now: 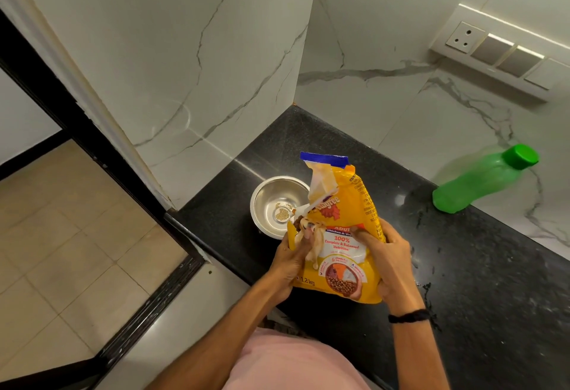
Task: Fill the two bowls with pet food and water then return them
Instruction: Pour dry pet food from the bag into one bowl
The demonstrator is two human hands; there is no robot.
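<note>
The left hand [291,261] and right hand [390,261] both clasp the yellow food bag [339,235] upright, just behind the left hand a steel bowl [271,201] holds only crumbs, far right stands a capped green bottle [481,179], so filling seems barely begun, no second bowl visible.

yellow food bag [342,229], green bottle [481,181], speckled black counter [462,266]

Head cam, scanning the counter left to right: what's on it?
Steel bowl with a few crumbs → yellow pet food bag, gripped by left hand and right hand → green bottle against the wall.
</note>
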